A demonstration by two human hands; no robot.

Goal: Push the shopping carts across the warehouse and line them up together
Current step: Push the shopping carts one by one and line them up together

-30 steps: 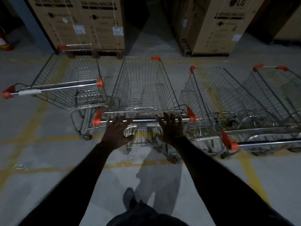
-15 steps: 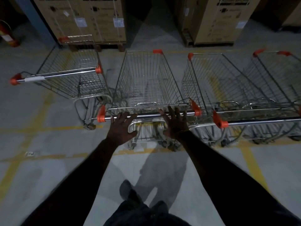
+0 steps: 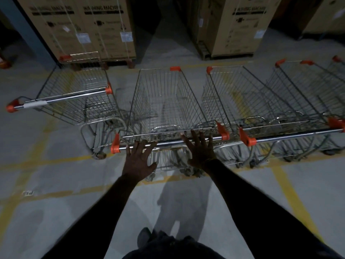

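Note:
A wire shopping cart (image 3: 168, 101) with orange handle caps stands straight ahead of me. My left hand (image 3: 139, 160) and my right hand (image 3: 200, 148) are spread flat, fingers apart, their fingertips over its chrome handle bar (image 3: 168, 143); neither is wrapped around it. Just right of it stands a second cart (image 3: 248, 101), side by side, its handle almost level with the middle one. A third cart (image 3: 308, 90) sits further right. On the left another cart (image 3: 74, 98) stands apart, angled and set further back.
Tall cardboard washing-machine boxes (image 3: 84, 28) on pallets stand behind the carts, with more boxes (image 3: 237, 28) at the right and a dark gap between them. Yellow lines (image 3: 291, 195) mark the grey concrete floor. My shoe (image 3: 143, 238) shows at the bottom.
The middle cart has rolled forward and drawn level with the cart on its right. My hands stay spread on its handle, fingers more extended now.

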